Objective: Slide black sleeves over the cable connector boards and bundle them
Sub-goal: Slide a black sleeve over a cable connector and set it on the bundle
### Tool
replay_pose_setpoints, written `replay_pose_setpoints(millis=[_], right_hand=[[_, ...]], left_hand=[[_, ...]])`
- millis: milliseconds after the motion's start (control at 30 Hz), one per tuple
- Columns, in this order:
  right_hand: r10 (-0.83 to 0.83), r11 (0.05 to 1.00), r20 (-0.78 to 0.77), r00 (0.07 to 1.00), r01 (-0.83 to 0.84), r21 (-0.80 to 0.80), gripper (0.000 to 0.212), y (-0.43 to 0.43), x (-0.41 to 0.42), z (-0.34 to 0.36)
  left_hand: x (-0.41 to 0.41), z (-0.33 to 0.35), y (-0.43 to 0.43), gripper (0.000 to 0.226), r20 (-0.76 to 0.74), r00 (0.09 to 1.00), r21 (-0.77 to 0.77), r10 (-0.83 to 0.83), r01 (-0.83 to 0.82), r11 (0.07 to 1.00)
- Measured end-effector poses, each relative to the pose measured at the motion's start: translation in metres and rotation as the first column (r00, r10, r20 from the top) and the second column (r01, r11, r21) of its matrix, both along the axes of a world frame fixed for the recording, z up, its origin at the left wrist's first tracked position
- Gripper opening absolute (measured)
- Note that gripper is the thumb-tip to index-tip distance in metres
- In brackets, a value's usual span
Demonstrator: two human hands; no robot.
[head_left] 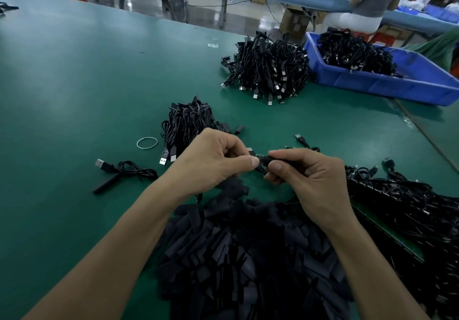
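The left hand (216, 160) pinches in its grip the connector board (257, 156), likely light, stiff, fragile; the right hand (310, 178) pinches the black sleeve (272, 161), likely soft, best held near its mouth.

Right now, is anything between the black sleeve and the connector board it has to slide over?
Nothing visible. The right hand holds the black sleeve with its mouth at the connector board, which the left hand pinches.
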State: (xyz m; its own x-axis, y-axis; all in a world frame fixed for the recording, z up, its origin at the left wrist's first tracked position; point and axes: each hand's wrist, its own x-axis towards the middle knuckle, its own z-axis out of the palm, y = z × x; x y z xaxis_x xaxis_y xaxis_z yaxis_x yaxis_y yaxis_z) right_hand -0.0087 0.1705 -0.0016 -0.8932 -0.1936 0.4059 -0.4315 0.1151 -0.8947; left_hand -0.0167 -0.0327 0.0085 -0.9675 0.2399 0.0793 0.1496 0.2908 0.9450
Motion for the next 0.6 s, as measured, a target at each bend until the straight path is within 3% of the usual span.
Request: replay_pose_setpoints(millis=[600], right_hand=[[0.002,0.999,0.042,0.999,-0.003,0.033,0.012,0.0043,0.0000,0.0022]], left_hand=[[0.0036,0.0007,0.0046,0.016,0.000,0.998,-0.108,-0.064,0.064,0.992]])
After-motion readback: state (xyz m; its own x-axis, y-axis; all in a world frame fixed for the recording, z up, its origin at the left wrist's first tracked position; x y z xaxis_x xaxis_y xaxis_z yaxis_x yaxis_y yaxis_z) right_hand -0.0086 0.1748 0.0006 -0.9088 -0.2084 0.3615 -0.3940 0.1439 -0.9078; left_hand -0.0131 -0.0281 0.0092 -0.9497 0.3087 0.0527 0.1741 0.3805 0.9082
